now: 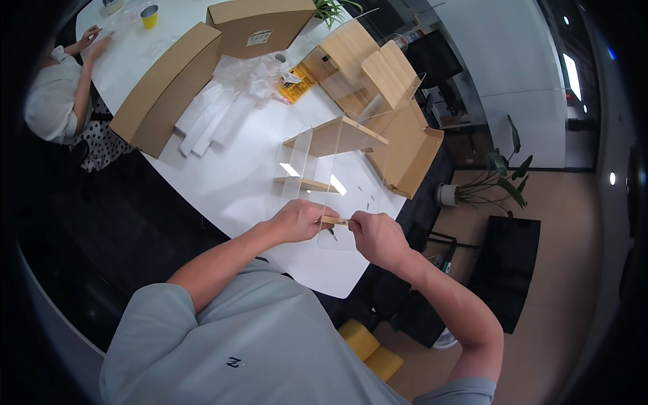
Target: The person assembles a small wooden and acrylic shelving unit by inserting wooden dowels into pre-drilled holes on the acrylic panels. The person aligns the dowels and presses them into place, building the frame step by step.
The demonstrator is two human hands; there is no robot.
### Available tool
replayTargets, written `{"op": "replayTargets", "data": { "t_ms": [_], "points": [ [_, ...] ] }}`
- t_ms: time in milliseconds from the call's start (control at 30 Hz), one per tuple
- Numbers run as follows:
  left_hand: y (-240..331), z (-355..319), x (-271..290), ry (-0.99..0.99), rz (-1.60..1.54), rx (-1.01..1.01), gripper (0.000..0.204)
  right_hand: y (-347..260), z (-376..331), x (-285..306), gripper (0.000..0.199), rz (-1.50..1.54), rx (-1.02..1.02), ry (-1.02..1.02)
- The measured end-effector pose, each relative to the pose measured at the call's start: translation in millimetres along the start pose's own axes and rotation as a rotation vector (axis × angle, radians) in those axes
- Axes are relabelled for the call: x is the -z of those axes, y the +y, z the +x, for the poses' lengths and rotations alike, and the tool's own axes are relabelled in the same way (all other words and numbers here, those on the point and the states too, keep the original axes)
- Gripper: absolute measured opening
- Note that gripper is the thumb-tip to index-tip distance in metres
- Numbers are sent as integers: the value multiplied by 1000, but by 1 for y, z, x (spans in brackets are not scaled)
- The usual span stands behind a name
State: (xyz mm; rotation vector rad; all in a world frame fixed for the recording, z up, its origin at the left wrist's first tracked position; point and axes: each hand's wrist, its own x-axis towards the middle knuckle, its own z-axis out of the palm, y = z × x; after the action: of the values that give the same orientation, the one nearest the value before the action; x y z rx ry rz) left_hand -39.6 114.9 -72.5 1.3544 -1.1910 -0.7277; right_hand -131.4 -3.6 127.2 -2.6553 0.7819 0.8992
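Note:
My left hand [297, 221] is closed on a small light wooden board [331, 220] at the near end of a stand with clear plastic side panels. Against the opposite end of that board, my right hand [379, 237] has its fingers pinched together; whatever they grip is too small to make out. Beyond my hands, the stand's other wooden boards [347, 132] sit between the clear panels [292, 162]. A small dark pointed piece [333, 234] shows just below the board. Several tiny metal pieces [368, 202] lie on the white table to the right.
Two long cardboard boxes [169, 88] and crumpled white wrapping [226, 101] cover the far left of the table [202, 182]. A yellow packet [295, 84], another wood-and-clear stand [388, 71] and an open carton [412, 158] are at far right. Another person [57, 101] works at far left.

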Motion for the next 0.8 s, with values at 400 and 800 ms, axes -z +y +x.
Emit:
{"op": "replayTargets", "data": {
  "t_ms": [400, 800],
  "points": [
    [1, 1, 0, -23, 4, 17, 22, 26, 6, -4, 9, -524, 585, 176],
    [1, 0, 0, -33, 0, 18, 23, 4, 6, -10, 25, 261, -112, -66]
  ]
}}
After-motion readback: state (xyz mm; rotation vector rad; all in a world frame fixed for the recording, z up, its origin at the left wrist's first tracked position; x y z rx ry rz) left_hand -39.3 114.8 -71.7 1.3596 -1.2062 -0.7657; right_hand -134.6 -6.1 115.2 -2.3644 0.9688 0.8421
